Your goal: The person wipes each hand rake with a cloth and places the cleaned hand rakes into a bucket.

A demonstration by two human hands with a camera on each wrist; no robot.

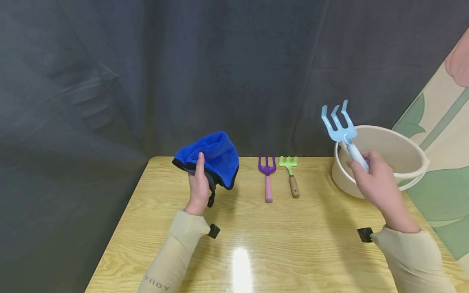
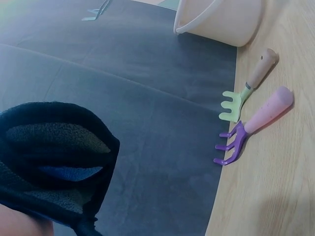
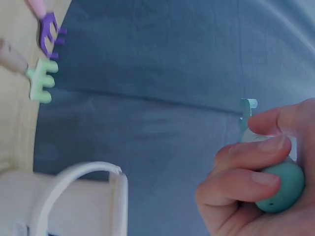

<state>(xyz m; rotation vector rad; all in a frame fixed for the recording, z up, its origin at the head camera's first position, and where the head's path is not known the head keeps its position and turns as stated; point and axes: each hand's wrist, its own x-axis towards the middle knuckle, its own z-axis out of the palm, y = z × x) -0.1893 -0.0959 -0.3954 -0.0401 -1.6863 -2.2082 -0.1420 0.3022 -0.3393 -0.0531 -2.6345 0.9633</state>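
Note:
My left hand (image 1: 199, 187) holds a folded blue cloth (image 1: 216, 156) with black edging above the left part of the table, thumb pressed over its front. In the left wrist view the dark underside of the cloth (image 2: 54, 152) fills the lower left. My right hand (image 1: 379, 185) grips a light blue hand fork (image 1: 342, 130) by its handle, prongs up, in front of the bucket's left rim. The right wrist view shows fingers (image 3: 246, 172) curled round that handle, its rounded teal end (image 3: 283, 187) showing below them.
A cream bucket (image 1: 344, 181) with a handle stands at the table's back right. Along the back edge lie a purple fork with a pink handle (image 1: 268, 187) and a small green rake with a brown handle (image 1: 294, 186). A dark curtain (image 1: 234, 73) hangs behind the table.

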